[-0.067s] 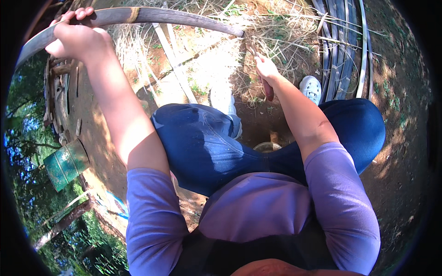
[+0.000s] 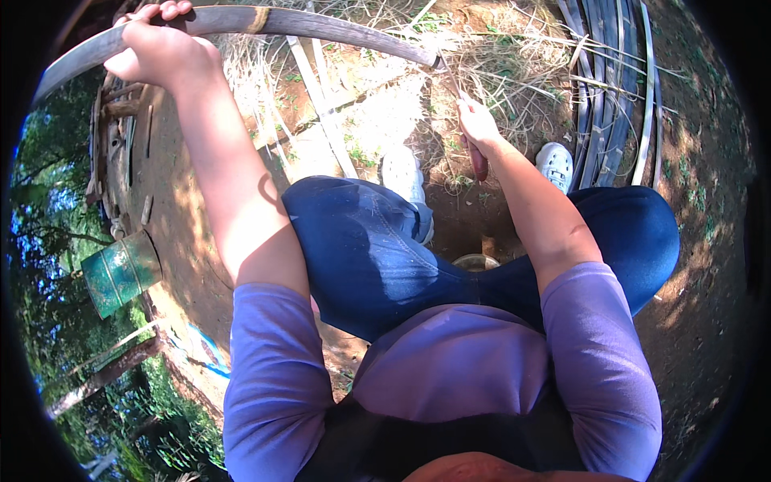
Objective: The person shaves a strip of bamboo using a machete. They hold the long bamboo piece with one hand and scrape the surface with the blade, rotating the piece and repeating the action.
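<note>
A long, curved grey-brown split bamboo strip (image 2: 345, 32) with a pale node ring reaches across the top of the view. My left hand (image 2: 167, 55) is closed around it at the upper left, well back from its right end. In my right hand (image 2: 477, 122), fingers wrapped round it, is a knife (image 2: 479, 165) with a reddish-brown handle. Its thin blade points up to the strip's right end. Whether the edge bites into the bamboo is too small to tell.
Pale shavings (image 2: 514, 76) litter the ground beyond my feet. Long dark strips (image 2: 598, 120) lie bundled at the right, beside my white clog (image 2: 555, 165). A round-rimmed container (image 2: 475, 262) sits between my legs. Off to the left are a green drum (image 2: 122, 273) and stacked wood (image 2: 104, 145).
The whole view has shifted slightly, so everything sits a little further right. Both hands, the bamboo strip and the knife keep about the same places relative to one another.
</note>
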A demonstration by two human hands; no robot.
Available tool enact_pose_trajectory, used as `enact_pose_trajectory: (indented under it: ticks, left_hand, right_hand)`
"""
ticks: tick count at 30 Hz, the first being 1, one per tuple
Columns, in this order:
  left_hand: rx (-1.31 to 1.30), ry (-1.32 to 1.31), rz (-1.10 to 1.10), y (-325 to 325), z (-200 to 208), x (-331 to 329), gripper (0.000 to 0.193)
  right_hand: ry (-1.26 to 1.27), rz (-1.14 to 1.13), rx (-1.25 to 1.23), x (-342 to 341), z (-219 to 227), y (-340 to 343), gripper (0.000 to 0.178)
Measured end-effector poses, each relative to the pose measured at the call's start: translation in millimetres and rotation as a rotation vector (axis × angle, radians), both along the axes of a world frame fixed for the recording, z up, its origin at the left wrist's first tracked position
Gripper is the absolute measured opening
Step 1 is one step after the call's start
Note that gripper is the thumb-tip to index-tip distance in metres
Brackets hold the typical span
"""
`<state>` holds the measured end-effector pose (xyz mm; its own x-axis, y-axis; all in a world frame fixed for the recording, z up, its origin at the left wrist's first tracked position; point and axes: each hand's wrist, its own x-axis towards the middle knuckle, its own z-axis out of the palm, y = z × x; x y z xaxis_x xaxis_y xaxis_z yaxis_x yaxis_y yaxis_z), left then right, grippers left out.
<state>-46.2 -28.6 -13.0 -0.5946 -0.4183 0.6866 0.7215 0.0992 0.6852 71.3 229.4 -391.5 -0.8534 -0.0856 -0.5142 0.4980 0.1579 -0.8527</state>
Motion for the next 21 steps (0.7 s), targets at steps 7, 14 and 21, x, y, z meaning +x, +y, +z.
enact_pose_trajectory:
  ticks: [7, 14, 21]
  left_hand:
    - [0.07, -0.048, 0.071, -29.4, -8.0, 1.4, 0.033]
    - [0.167, -0.065, 0.051, -50.9, -18.5, 2.1, 0.034]
    - [0.176, -0.053, 0.05, -39.8, -6.9, 4.2, 0.028]
  right_hand:
    - [-0.103, -0.091, -0.138, 11.8, 37.1, -15.2, 0.041]
    - [0.212, -0.414, 0.107, -0.5, 19.2, -17.6, 0.034]
    - [0.363, -0.007, -0.117, 0.5, 108.3, -50.8, 0.031]
